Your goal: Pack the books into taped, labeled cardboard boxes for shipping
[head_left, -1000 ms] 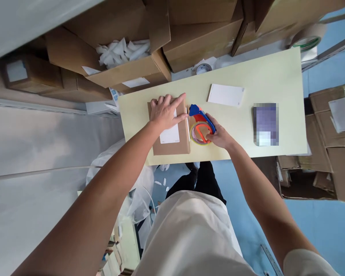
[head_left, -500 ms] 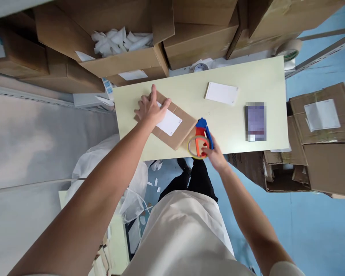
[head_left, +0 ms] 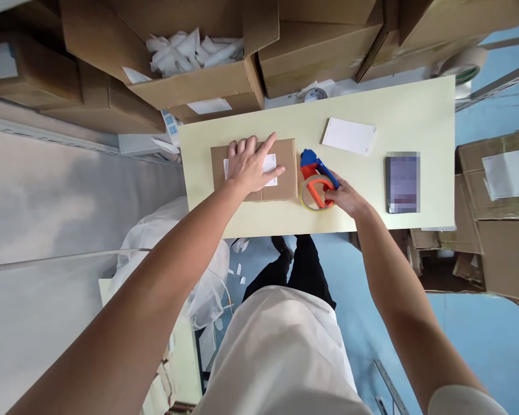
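A brown cardboard box lies on the pale table, its long sides roughly in line with the table's edges. Spread over its top is my left hand, palm down, covering part of a white label. My right hand grips a blue and red tape dispenser with a roll of tape in it. The dispenser's blue head is close to the box's right end; whether it touches the box I cannot tell.
A stack of white labels and a dark, pixelated flat object lie to the right. Behind the table stand large cartons, one open with white packing material. A tape roll sits at the back edge; more cartons are at the right.
The box has turned from slanted to nearly square with the table, under my left hand. My right hand has moved the tape dispenser up and away from my body. The view has shifted slightly.
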Available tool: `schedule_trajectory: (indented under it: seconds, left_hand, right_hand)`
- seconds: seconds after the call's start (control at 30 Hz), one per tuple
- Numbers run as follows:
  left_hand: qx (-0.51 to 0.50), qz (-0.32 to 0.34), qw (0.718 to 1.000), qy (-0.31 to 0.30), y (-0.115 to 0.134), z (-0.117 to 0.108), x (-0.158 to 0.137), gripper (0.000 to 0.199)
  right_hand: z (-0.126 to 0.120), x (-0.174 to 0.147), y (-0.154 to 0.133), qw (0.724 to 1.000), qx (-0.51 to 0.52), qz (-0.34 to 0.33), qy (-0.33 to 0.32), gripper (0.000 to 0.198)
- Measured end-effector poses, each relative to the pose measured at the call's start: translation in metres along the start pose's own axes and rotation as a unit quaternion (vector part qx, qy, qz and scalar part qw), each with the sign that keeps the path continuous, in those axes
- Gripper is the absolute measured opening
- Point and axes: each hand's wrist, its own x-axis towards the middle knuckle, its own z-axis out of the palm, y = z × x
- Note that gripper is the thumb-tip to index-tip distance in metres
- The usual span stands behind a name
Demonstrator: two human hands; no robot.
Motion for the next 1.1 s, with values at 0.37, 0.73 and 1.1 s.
schedule_trajectory:
  seconds: [0.37,0.73,1.1]
  left_hand:
    - [-0.023,-0.066,0.997,0.032,-0.006,0.009,0.0,0.086]
    - [0.001,-0.014,0.999,0.039,-0.023,-0.006,-0.009,0.086]
    - [-0.013,-0.01,0.999,0.027,-0.022,0.0,0.001,0.084]
  right_hand:
    - [0.091,-0.076,0.061,0.994,0.06,0.035,0.084,0.089]
    - [0.013,0.086,-0.061,0.999,-0.023,-0.018,-0.039,0.06]
    - [0.032,-0.047,0.034,0.999,-0.008,0.022,-0.025,0.085]
